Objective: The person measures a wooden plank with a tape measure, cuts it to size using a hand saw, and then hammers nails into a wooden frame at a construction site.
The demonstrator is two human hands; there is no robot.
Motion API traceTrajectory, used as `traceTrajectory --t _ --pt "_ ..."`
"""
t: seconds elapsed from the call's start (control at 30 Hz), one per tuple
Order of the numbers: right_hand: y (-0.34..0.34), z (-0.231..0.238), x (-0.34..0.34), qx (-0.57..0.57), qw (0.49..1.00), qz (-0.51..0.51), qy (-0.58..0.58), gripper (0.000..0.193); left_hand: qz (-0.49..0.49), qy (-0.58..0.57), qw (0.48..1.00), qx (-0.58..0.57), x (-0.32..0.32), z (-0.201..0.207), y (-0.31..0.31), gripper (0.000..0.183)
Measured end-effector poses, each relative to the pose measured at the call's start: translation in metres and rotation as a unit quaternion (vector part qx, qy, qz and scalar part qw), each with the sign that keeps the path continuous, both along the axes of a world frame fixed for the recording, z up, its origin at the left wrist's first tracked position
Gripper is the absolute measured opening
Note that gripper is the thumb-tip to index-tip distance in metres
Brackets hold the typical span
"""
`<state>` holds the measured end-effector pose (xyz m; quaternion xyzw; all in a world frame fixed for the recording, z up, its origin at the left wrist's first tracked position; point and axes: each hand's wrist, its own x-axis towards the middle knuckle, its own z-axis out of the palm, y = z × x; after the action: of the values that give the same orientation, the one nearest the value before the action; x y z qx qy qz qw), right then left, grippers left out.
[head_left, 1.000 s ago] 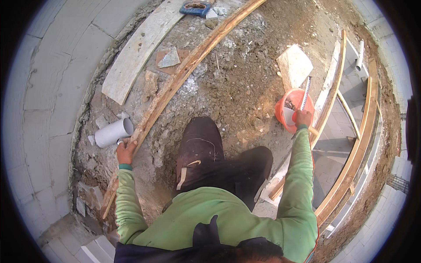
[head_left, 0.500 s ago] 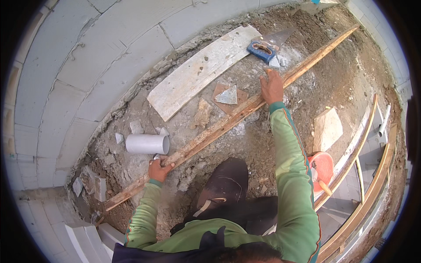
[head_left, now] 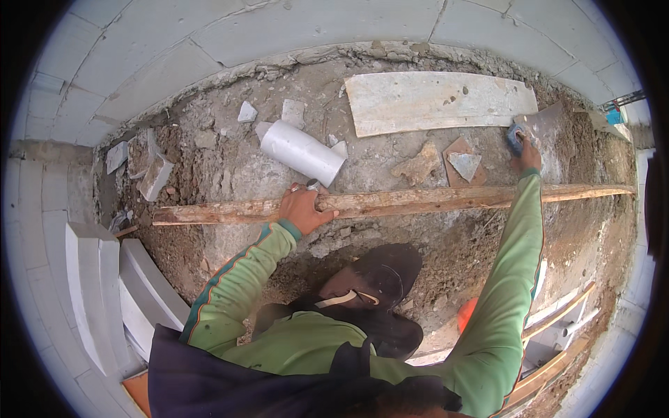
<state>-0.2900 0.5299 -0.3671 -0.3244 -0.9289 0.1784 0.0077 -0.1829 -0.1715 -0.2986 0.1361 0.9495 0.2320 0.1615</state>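
Note:
A long rough wooden batten (head_left: 390,203) lies across the ground in front of me. My left hand (head_left: 304,209) is closed over its left part, the thumb pointing right along the wood. A small dark, round thing (head_left: 313,184) shows by its fingers; I cannot make out what it is. Beyond the batten, my right hand (head_left: 527,153) grips the blue handle of a hand saw (head_left: 516,135). The saw's blade lies flat, pointing away to the right. My right forearm passes over the batten and hides a bit of it.
A white board (head_left: 439,104) lies near the block wall (head_left: 334,31). A white pipe piece (head_left: 301,150) sits beyond my left hand. Broken tile (head_left: 465,166) and a stone chunk (head_left: 417,164) lie mid-ground. Pale blocks (head_left: 94,292) stand left; an orange-red container (head_left: 467,313) is partly behind my right arm.
My right hand has left the batten and reached the saw's handle. My left hand remains on the batten. The whole view has turned, so the batten now runs nearly level.

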Motion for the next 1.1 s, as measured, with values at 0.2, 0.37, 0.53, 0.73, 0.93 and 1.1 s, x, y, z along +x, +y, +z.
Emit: traceTrajectory --t 0.2,0.37,0.53,0.73,0.93,1.1 --pt "-0.128 0.061 0.032 -0.057 0.984 -0.129 0.108 0.042 0.026 -0.002 1.000 0.003 0.004 -0.003 0.001 0.053" --pt "-0.256 0.092 0.053 0.046 0.972 0.128 0.191 0.031 0.056 -0.059 0.997 0.006 0.003 0.013 -0.001 0.053" --pt "-0.456 0.099 0.072 -0.066 0.882 0.396 0.248 0.041 0.015 -0.008 1.000 0.000 0.003 0.007 -0.002 0.056" --pt "-0.554 0.088 0.040 -0.133 0.920 0.367 -0.029 0.057 0.006 -0.027 1.000 0.003 0.003 0.016 0.002 0.065" --pt "-0.484 0.093 0.060 0.125 0.896 0.409 0.118 0.043 0.016 -0.058 0.997 -0.047 0.001 0.008 0.006 0.070" --pt "-0.550 0.113 0.088 -0.056 0.954 0.294 -0.009 0.046 0.053 -0.027 0.997 -0.054 0.001 0.003 -0.009 0.075"
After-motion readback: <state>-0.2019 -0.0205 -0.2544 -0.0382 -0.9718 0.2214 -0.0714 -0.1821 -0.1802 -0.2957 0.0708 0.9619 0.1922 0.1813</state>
